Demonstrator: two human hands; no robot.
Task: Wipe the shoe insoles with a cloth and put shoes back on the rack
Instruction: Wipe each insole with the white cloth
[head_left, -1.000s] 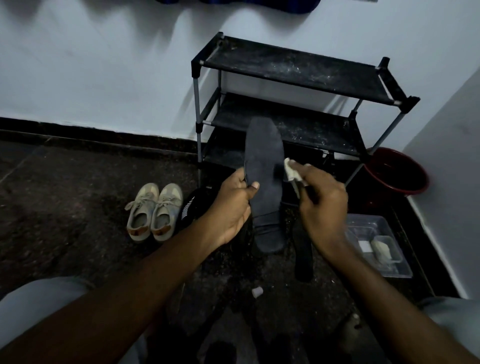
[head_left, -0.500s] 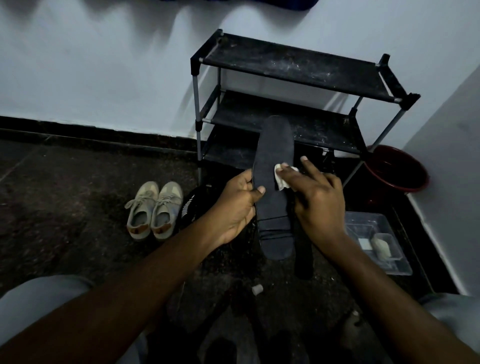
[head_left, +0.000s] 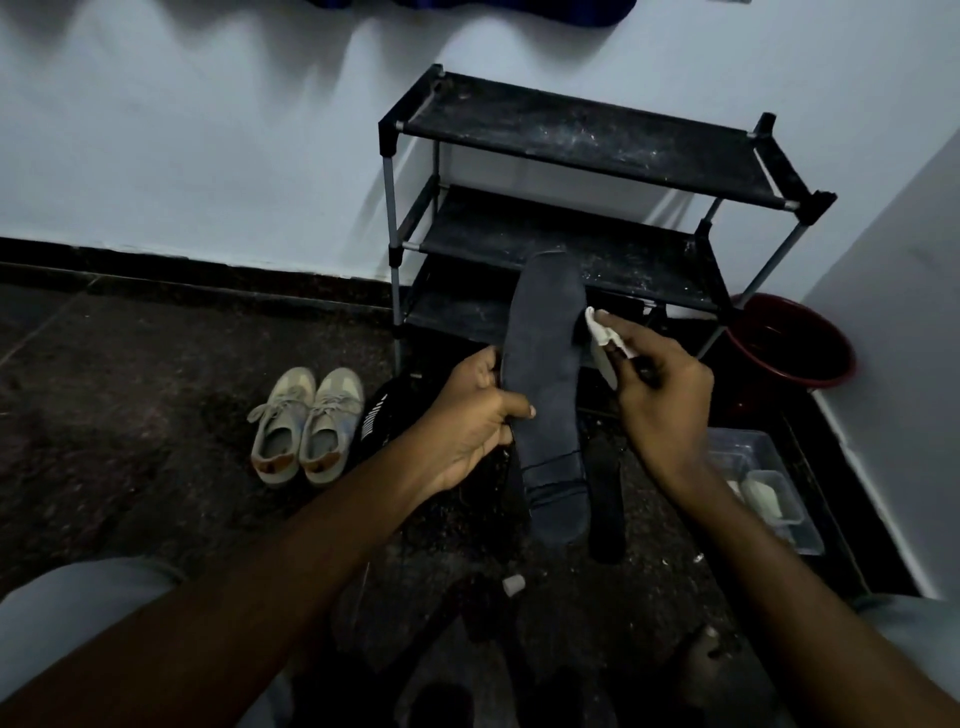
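My left hand (head_left: 472, 415) grips a long dark insole (head_left: 548, 384) by its left edge and holds it upright in front of the black shoe rack (head_left: 582, 140). Beside the insole's upper right edge, my right hand (head_left: 660, 405) pinches a small white cloth (head_left: 602, 332). A second dark insole (head_left: 605, 499) lies on the floor just below and right of the held one. A pair of beige sneakers (head_left: 306, 423) stands on the floor to the left, with a black shoe (head_left: 379, 415) next to them, partly hidden by my left arm.
A red basin (head_left: 795, 343) sits in the corner right of the rack. A clear plastic tray (head_left: 763, 483) with small white pieces lies by the right wall. A small white cap (head_left: 513, 584) rests on the dark floor between my knees.
The right hand with the cloth swept onto the insole's face, then slid back off to its upper right edge. The insole tilted slightly in my left hand.
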